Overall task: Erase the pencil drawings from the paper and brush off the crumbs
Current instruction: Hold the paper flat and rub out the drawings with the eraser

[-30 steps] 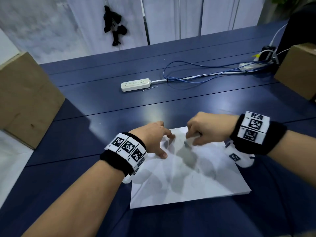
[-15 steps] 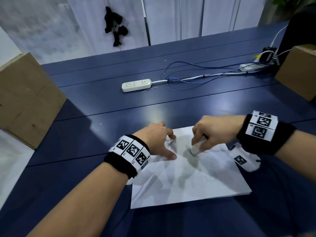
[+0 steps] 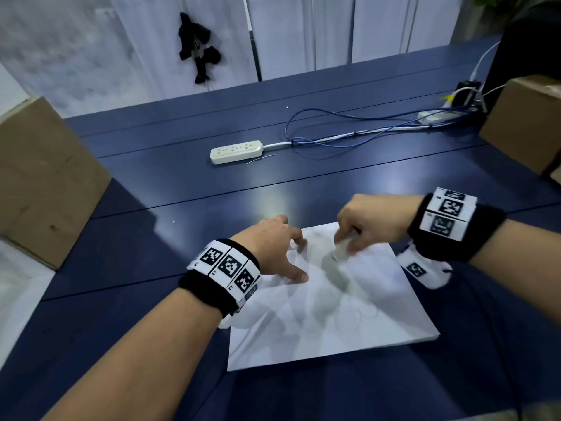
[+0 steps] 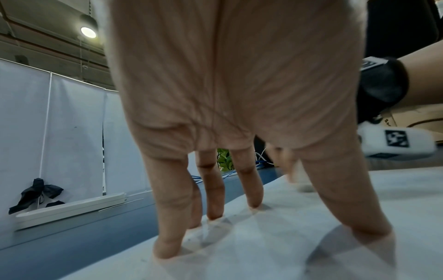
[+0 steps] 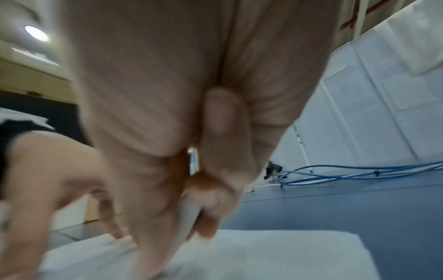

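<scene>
Paper [image 3: 349, 323] — left hand [image 3: 273, 244] pressing, right hand [image 3: 370, 223] gripping eraser [image 3: 341, 249].

A white sheet of paper [image 3: 328, 314] lies near the front edge of the dark blue tabletop [image 3: 188, 189]; the left hand [image 3: 274, 247] presses spread fingertips on it, while the right hand [image 3: 368, 221] pinches a blurred white eraser [image 3: 343, 247] against its far edge

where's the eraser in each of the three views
Head: the eraser is a blurred white stub under the right hand, near the paper's far edge.
Left wrist: not clearly visible.
Right wrist: a pale sliver pinched between thumb and fingers.
Shared landmark: the blue cable.
</scene>
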The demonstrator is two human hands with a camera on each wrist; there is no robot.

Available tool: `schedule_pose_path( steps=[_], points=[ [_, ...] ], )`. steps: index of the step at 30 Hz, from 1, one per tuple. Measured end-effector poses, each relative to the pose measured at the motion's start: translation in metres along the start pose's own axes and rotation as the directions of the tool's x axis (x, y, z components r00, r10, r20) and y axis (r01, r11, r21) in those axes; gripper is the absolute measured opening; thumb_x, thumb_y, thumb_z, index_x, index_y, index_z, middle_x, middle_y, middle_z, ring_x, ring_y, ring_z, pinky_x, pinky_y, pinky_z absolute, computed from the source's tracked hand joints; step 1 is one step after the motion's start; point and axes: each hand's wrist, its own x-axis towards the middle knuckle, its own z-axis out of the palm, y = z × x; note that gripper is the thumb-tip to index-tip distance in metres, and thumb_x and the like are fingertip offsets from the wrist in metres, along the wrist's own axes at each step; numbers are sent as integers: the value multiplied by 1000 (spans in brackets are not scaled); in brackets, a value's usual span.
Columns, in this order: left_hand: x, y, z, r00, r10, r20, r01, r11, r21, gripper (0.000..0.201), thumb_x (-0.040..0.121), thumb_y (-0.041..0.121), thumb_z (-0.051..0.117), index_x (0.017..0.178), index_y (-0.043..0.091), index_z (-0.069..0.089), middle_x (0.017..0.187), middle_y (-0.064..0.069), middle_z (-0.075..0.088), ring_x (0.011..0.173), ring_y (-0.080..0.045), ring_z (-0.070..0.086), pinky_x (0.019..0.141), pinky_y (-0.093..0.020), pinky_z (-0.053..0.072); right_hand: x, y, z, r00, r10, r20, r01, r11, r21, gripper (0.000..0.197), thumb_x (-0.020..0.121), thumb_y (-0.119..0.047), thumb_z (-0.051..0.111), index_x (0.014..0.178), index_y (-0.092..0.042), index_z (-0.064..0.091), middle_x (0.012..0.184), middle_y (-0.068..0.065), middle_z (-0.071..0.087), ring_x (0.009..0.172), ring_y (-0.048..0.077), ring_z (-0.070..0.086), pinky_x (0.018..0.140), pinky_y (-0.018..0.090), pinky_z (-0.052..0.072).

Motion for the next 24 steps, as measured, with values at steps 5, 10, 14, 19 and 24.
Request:
schedule_pose_path(
  steps=[5, 10, 14, 19, 24],
  points=[
    [-1, 0, 0, 1000, -5, -3, 5, 1000, 2, 74, 67, 63, 78, 130, 34, 55, 107, 5, 42, 105, -22, 50, 85, -35, 48, 7, 13, -3, 989, 94, -115, -99, 994, -41, 39, 78, -56, 52, 93, -28, 74, 73, -3, 63, 69, 19, 57, 70, 40, 53],
    [1, 1, 0, 1000, 1, 6, -1, 1000, 8, 74, 67, 63, 79, 130, 33, 55, 108, 5, 42, 107, -22, 50, 86, -35, 47, -10, -10, 4, 995, -21, 95, 13, 997, 81, 30, 79, -53, 68, 102, -34, 74, 75, -9, 58, 70, 7, 54, 66, 28, 48],
    [1, 0, 1, 1000, -3, 0, 3, 1000, 5, 73, 66, 64, 79, 129, 34, 55, 107, 6, 42, 105, -21, 51, 90, -39, 49, 9, 10, -3, 986, 122, -117, -127, 991, -31, 23, 83, -42, 66, 97, -27, 76, 79, 0, 67, 78, 22, 61, 70, 36, 52],
    [1, 0, 0, 1000, 1, 6, -1, 1000, 9, 73, 66, 64, 79, 129, 34, 56, 107, 6, 42, 103, -20, 51, 89, -40, 49, 0, 1, 0, 999, 40, -32, -41, 999, -24, 22, 83, -38, 68, 99, -25, 75, 76, -5, 59, 70, 7, 53, 69, 33, 48],
    [1, 0, -1, 1000, 5, 4, -5, 1000, 0, 74, 66, 63, 80, 130, 33, 56, 108, 5, 43, 107, -22, 51, 89, -38, 49, 3, -9, -1, 998, -37, 53, 38, 999, -10, 30, 77, -51, 67, 99, -31, 75, 72, -5, 60, 67, 6, 54, 68, 33, 50]
  ],
)
